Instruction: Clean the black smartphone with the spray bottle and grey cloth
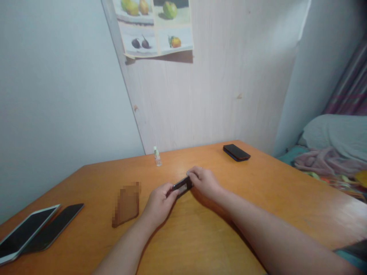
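Between my two hands is a small dark phone-like device (182, 187), tilted, with a pale patch on the side facing me. My left hand (162, 204) grips its left end, thumb on the near side. My right hand (204, 182) closes over its right end, and a small clear or shiny bit shows by the fingertips. The fingers partly cover the device, so its exact kind is hidden. Left of my left hand lies a brown translucent phone case (128, 206), partly blurred out. Beyond the hands a small clear bottle (157, 157) stands upright.
The orange wooden table (200, 244) carries a white-framed tablet (27, 233) overlapping a dark flat slab (56, 229) at left. A black phone or wallet-like item (236, 152) lies at the back right. A fruit poster (156, 28) hangs on the wall; bedding (335, 141) is at right.
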{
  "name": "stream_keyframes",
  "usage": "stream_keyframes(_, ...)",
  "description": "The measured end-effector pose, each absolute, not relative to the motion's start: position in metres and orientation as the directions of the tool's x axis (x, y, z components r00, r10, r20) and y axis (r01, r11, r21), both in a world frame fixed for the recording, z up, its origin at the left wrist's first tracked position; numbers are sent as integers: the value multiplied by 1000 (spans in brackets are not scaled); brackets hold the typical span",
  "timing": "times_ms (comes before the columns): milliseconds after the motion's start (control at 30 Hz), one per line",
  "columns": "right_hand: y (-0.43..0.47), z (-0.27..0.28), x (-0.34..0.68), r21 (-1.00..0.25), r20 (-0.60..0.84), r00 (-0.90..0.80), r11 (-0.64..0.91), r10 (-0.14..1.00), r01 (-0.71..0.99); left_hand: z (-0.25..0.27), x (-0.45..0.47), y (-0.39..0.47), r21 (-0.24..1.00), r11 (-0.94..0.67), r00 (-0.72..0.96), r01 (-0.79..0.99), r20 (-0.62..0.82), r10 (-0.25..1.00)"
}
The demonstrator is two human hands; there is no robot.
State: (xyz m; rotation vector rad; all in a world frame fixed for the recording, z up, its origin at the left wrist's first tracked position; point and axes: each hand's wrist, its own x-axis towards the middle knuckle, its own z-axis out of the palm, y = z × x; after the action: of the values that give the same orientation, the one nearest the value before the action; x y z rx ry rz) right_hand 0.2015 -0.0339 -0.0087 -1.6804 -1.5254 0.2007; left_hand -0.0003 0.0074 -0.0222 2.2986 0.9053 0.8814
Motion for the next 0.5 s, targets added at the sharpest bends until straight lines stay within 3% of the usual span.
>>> stream_keyframes(100, -25, -4, 228, -663, 395, 370, -18, 841, 748, -24, -1, 9, 641, -644, 566, 417, 371, 736)
stream_keyframes(233, -26, -6, 226, -665, 401, 363, -6, 841, 747, -24, 0, 10, 649, -638, 555, 414, 375, 742)
stream_keyframes(433, -41, -17, 178, -683, 450, 17, 332, 893, 651, -21, 1, 6, 691, -626, 558, 363, 376, 739)
stream_keyframes(500, -39, -17, 180, -695, 440, 24, 323, 898, 642, -20, 1, 5, 691, -627, 563, 359, 375, 736)
